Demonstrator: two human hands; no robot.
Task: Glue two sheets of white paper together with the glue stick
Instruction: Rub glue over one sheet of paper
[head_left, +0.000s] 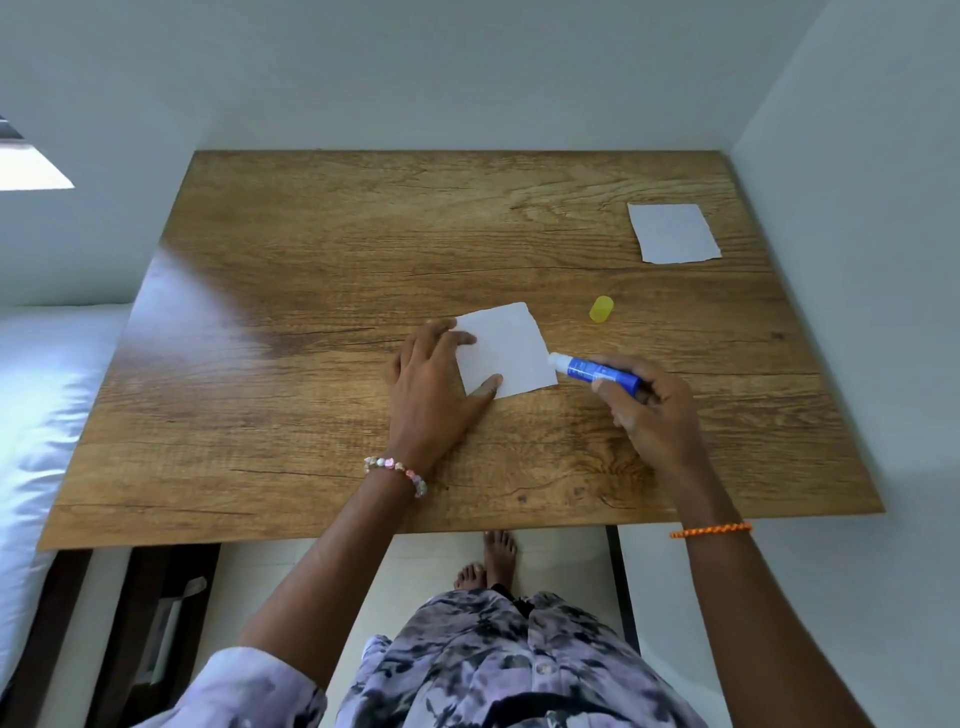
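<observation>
A small white paper sheet (511, 349) lies near the middle of the wooden table (311, 322). My left hand (434, 387) rests flat on its left edge, fingers spread, thumb on the lower corner. My right hand (652, 410) grips a blue glue stick (597, 370), uncapped, its white tip pointing left at the sheet's right edge. The yellow cap (601, 310) lies on the table just beyond the glue stick. A second white paper sheet (672, 232) lies flat at the far right of the table.
White walls close in behind and to the right of the table. A white bed (36, 415) runs along the left side. My bare feet (491, 564) show below the table's front edge.
</observation>
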